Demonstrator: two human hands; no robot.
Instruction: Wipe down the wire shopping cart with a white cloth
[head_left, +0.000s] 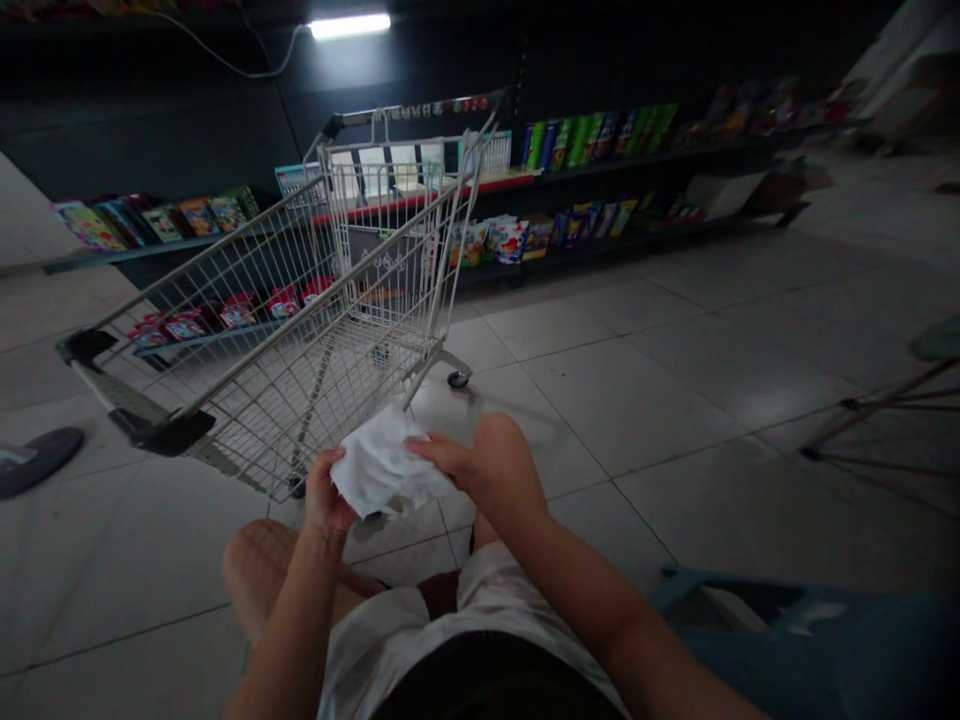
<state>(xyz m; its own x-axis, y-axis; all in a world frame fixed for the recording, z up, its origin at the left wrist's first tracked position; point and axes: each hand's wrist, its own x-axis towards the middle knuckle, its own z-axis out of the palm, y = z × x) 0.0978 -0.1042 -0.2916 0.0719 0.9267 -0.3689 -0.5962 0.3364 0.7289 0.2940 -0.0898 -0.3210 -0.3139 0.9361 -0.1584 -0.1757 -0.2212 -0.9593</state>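
1. While the person sits low in front of a wire shopping cart, the head view shows both hands raised over the bare knees, with a white cloth stretched between them.
2. The left hand is closed on the cloth's lower left edge. The right hand pinches its right side between thumb and fingers.
3. The cloth is rumpled and only partly spread, neither flat nor balled up. It touches nothing but the hands and hangs just short of the cart's near corner.
4. As I judge it, the cloth is taken up and being opened out, but it has not yet met the cart's wire.
5. Behind the cart, shelves of bright packets line the dark wall above the tiled floor.
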